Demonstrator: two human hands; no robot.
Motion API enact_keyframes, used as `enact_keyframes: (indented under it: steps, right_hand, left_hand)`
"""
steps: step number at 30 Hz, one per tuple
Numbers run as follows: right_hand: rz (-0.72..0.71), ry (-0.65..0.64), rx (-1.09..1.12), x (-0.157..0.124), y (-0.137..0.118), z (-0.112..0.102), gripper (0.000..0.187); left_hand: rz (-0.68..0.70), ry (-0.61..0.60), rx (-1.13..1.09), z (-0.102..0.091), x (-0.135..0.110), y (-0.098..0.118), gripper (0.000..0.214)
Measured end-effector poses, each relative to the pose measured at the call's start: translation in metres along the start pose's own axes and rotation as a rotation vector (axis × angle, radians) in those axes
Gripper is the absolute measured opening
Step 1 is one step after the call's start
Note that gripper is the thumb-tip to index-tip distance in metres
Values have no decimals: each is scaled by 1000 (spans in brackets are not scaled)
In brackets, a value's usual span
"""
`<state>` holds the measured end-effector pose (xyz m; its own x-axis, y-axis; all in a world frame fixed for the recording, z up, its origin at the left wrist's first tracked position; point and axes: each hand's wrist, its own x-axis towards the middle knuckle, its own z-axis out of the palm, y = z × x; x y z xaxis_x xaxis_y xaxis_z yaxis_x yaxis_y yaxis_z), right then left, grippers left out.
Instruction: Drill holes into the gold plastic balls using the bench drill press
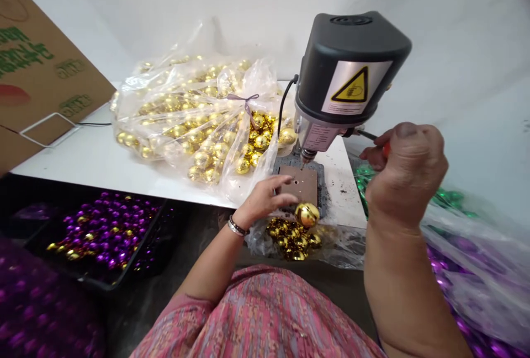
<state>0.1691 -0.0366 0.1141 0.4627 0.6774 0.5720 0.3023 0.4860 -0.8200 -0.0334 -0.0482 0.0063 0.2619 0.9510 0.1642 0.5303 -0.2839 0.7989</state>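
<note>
My left hand [269, 195] pinches a shiny gold ball [307, 214] at the front edge of the brown drilling pad [304, 181], just below the drill bit [307, 156]. A small bench drill with a black head [350, 65] stands over the pad. Fingers of my right hand [403, 173] are closed round the drill's red-tipped feed lever [383, 145], raised at the machine's right side. More gold balls lie in an open bag [292, 239] under my left hand.
A big clear bag of gold balls [194, 121] fills the white table [95, 162] behind the drill. A cardboard box [37, 76] leans at the left. A black tray of purple balls [103, 231] sits lower left; bags of green and purple balls [467, 247] lie right.
</note>
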Motion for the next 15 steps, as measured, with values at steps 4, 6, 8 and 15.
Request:
enact_keyframes:
  steps: [4,6,8,15]
  right_hand:
    - [10,-14,23,-4,1,-1,35]
    - [14,-28,18,-5,3,-3,35]
    - [8,-36,25,-6,6,-3,37]
    - [-27,-25,42,-8,11,-4,41]
  left_hand:
    - [-231,390,247,-28,11,-28,29]
    - [-297,458,362,-42,15,-45,36]
    - [-303,460,434,-51,16,-59,40]
    - [-352,414,403,-55,14,-74,47]
